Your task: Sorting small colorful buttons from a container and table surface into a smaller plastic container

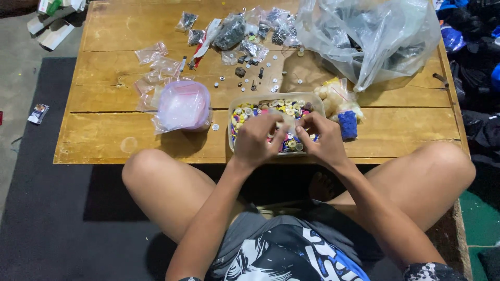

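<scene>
**Home craft corner on the floor**

I see a low wooden counter (130, 140) on a dark floor mat (47, 208), strewn with small plastic bags (156, 65), a tub of coloured buttons (276, 112) and loose clothing (476, 78) piled beside it

Low wooden table (104, 140), button tub (276, 98), bags (364, 36)

one button tray (312, 99), one lidded tub (183, 105), two hands (258, 141)

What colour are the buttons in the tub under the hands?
Mixed: the buttons are mostly yellow and white, with some blue, red and green. The head view shows them in the clear tub.
</scene>
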